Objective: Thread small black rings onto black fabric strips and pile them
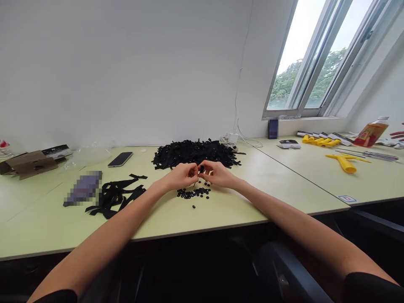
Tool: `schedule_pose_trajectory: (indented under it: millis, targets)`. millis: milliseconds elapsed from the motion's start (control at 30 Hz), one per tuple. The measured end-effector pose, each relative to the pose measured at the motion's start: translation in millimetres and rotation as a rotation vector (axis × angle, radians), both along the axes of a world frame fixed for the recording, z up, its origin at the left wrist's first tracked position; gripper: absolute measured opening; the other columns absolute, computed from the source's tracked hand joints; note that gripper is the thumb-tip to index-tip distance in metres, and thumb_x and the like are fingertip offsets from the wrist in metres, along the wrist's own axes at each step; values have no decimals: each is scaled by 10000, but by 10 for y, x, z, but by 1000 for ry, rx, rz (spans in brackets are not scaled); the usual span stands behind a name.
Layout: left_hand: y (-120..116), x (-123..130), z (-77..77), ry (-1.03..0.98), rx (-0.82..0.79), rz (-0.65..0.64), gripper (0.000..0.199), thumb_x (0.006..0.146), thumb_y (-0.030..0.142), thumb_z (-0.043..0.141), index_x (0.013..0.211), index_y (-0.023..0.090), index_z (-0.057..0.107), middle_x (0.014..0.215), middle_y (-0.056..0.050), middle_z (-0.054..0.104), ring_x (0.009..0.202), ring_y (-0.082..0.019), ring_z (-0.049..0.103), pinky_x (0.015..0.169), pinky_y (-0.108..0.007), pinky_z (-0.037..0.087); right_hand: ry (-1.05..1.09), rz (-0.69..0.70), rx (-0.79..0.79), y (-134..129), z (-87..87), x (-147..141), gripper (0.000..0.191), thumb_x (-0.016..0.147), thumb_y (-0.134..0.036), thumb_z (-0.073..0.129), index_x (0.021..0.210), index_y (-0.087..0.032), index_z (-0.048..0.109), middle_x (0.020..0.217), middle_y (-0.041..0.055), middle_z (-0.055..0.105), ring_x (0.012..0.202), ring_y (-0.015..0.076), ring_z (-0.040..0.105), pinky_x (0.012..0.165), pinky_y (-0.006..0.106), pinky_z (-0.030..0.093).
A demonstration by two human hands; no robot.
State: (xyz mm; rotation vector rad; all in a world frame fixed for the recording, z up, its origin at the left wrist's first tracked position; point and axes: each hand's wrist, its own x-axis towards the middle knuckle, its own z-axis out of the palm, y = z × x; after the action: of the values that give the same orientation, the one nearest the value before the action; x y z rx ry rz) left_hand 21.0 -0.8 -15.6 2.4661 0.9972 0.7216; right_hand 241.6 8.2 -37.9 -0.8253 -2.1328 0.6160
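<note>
Both hands meet over the pale green table (233,210). My left hand (184,175) is closed in a pinch; what its fingertips hold is too small to name. My right hand (217,174) pinches a small black strip (201,169), its fingertips touching those of the left. Just below them lie several small black round pieces (192,193), with a single one nearer the table edge. Behind the hands is a large heap of black strips (189,152). A looser group of black strips (116,194) rests beside my left forearm.
A phone (120,159), a blurred packet (83,188) and cardboard (30,163) are on the left. At right are yellow-handled tools (345,163), metal rods (375,155), a bottle (371,132) and another person's hand (398,134). A white charger (232,137) stands behind the heap.
</note>
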Motion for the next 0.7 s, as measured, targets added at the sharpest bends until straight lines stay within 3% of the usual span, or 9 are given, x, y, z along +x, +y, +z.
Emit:
schedule_pose_trajectory:
  millis: [167,367,567,700]
  targets:
    - [14,22,-19,33,67,30,62,856,266,567,822,216,579,758,2,672,639,-148,561,587,-274,389,4,-7,-39,-17,19,8,173,899,-360,645,864,-191,640,761,16,667,667,138,594,602,265,465]
    - [27,14,-27,-8,62,47,274,936,479,620,998,215,657,896,-46,746,800,-203,677,677,-294,466,38,-31,-29,-3,35,42,216,916,-404,642,868,-194,626,760,21,653,658,146,600,587,277,477]
    - [89,-10,-20,14,149,52,292,993,419,533,922,212,725,922,-56,766,814,-205,660,733,-318,459,-2,-60,-22,5,55,63,191,916,-382,645,870,-200,609,830,44,723,688,156,633,610,281,471]
    - [104,-12,-31,-33,167,71,266,976,426,579,934,216,736,946,-56,772,841,-209,667,755,-322,471,-131,-96,-15,63,53,99,162,904,-320,627,797,-199,618,724,13,690,625,139,601,600,266,426]
